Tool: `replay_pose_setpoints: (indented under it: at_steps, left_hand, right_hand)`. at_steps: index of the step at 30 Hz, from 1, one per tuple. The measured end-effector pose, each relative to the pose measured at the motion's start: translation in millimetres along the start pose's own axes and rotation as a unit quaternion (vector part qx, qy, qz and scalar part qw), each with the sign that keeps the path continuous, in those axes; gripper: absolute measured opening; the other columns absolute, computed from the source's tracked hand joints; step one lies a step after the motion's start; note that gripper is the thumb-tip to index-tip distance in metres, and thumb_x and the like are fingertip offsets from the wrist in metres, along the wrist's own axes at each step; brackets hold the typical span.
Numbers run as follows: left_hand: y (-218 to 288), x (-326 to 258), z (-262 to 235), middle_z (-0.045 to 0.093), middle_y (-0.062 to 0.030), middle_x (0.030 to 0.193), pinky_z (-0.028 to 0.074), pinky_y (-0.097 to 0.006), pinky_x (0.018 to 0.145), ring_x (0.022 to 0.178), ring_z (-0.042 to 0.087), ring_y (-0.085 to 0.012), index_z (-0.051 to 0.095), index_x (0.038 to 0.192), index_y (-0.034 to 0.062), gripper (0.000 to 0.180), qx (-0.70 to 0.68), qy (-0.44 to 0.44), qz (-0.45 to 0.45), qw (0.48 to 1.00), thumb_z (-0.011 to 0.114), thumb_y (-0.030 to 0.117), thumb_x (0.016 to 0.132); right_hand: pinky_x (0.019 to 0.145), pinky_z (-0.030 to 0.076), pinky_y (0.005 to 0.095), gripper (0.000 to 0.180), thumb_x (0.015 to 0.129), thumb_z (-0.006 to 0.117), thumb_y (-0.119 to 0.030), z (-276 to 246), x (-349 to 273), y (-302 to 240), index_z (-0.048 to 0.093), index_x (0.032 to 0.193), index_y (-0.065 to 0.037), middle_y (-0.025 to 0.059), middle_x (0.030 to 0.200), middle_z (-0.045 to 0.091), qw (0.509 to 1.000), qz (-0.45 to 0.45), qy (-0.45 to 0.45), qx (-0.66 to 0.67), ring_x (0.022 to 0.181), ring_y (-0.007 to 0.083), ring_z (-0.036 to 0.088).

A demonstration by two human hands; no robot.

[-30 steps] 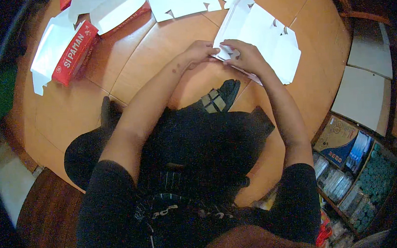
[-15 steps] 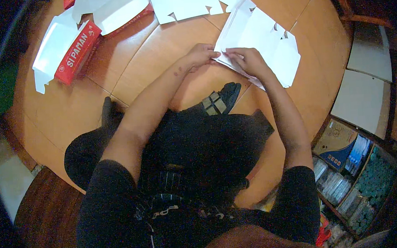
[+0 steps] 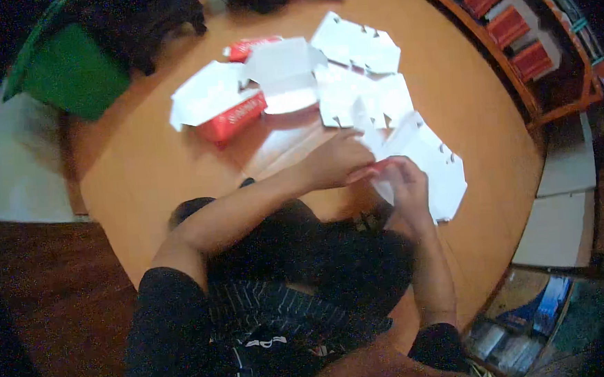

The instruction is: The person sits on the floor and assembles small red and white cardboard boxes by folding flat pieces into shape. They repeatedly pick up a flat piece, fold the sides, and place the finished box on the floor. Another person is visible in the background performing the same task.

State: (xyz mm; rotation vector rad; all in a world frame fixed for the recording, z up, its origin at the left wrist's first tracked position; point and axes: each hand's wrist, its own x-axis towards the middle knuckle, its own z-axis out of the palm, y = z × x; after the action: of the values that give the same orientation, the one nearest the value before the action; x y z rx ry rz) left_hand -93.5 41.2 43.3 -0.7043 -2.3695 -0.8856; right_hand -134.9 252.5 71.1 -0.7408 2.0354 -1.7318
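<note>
My left hand is closed on the near-left edge of a folding cardboard food box, white inside with a strip of red outside showing at my fingers. My right hand grips the same edge from the right, its fingers bent close to the left hand's. A white side panel of this box stands raised between and beyond my hands, while its wide notched panel spreads out to the right. Motion blurs the fingers somewhat. Touching or overlapping its far side is a flat white box blank.
Partly folded red-and-white boxes sit at the far left, with an open one beside them. Another flat blank lies farther back. Shelves holding red packs stand at far right, a divided tray of packages at near right.
The view has shifted, bringing more of the far floor in. My hands have come together on the box's edge, and a side panel now stands up with red showing.
</note>
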Motion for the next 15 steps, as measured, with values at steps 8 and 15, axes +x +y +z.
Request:
replay_pose_setpoints:
  at_steps: [8, 15]
  left_hand:
    - [55, -138, -132, 0.07, -0.0135, 0.096, 0.049, -0.038, 0.084, 0.094, 0.066, -0.0273, 0.067, 0.107, 0.0053, 0.022, 0.033, 0.147, -0.383, 0.911, 0.065, 0.021, 0.092]
    - [82, -206, -163, 0.066, -0.0111, 0.098, 0.048, -0.038, 0.083, 0.093, 0.063, -0.0244, 0.07, 0.097, 0.0072, 0.012, -0.019, 0.155, -0.308, 0.938, 0.068, 0.013, 0.087]
  right_hand:
    - [0.09, 0.051, 0.0345, 0.038, 0.088, 0.073, -0.023, 108, -24, -14, 0.064, 0.118, 0.0, 0.0115, 0.097, 0.07, 0.936, -0.182, -0.273, -0.128, 0.099, 0.0244, 0.066]
    - [0.063, 0.054, 0.031, 0.027, 0.097, 0.062, -0.024, 142, -8, -25, 0.065, 0.116, -0.005, 0.0033, 0.098, 0.067, 0.912, 0.261, -0.315, -0.027, 0.074, 0.014, 0.062]
